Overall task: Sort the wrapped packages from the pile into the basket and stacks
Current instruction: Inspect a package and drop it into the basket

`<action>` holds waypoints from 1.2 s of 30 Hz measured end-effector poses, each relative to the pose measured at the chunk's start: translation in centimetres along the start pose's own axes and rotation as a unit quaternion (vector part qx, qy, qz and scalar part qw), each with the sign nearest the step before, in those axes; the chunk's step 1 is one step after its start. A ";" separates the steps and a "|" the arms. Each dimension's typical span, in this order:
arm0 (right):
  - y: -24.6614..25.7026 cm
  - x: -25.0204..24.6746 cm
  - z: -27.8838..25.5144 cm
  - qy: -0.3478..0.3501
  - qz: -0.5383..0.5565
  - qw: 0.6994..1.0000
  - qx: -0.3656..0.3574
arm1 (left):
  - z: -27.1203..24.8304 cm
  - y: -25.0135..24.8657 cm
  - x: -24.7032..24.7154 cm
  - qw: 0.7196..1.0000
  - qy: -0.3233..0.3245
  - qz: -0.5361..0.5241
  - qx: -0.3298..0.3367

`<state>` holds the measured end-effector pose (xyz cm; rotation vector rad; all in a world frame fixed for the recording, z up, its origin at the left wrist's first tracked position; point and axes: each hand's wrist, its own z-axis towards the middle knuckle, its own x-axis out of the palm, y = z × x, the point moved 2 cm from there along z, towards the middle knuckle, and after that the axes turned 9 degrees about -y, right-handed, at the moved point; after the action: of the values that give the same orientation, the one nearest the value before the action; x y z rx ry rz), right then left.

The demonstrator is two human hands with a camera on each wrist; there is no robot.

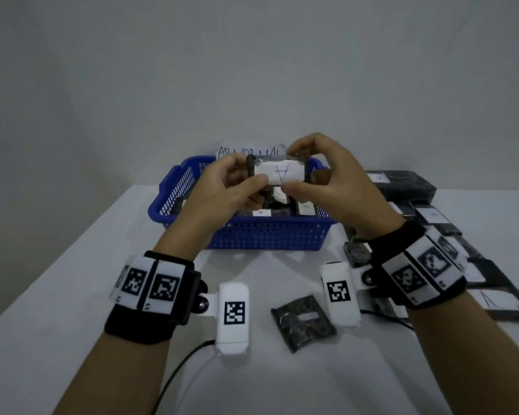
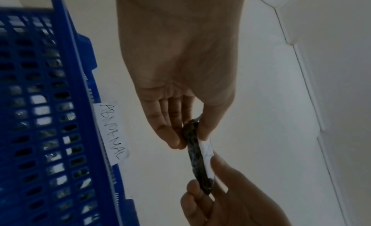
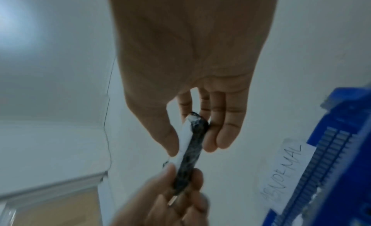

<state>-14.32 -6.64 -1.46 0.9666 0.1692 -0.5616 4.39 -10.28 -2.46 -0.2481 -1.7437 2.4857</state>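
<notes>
Both hands, left hand and right hand, pinched the black wrapped package by its ends above the blue basket; its white label faced upside down, so misreading it risked a wrong sort.

A white table stood against a plain pale wall. The light was dim and grey. Beside the wall, some wooden floor showed.
</notes>
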 end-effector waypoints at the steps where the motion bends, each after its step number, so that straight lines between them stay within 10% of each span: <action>1: 0.0 -0.3 0.0 -0.015 0.053 0.998 0.027 | 0.4 -0.2 0.4 1.000 0.000 -0.010 0.005; 10: -0.5 -1.9 -0.1 -0.059 0.156 0.981 0.100 | 1.0 -0.4 3.2 0.999 0.010 -0.025 0.026; 21: 0.5 -2.3 -0.5 -0.096 0.076 0.991 -0.049 | 0.8 -2.0 3.2 0.995 0.028 -0.077 0.059; 28: -0.2 -1.8 -0.4 -0.053 0.156 0.983 0.081 | 1.2 -1.3 3.0 0.993 0.012 -0.088 0.080; 36: -0.6 -1.2 -0.4 -0.100 0.195 0.975 0.047 | 1.2 -1.0 4.0 0.991 0.001 -0.071 0.116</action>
<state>-15.62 -6.15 -1.64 0.9969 -0.2265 -0.3013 0.25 -10.34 -1.43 -0.1037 -1.4003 2.5508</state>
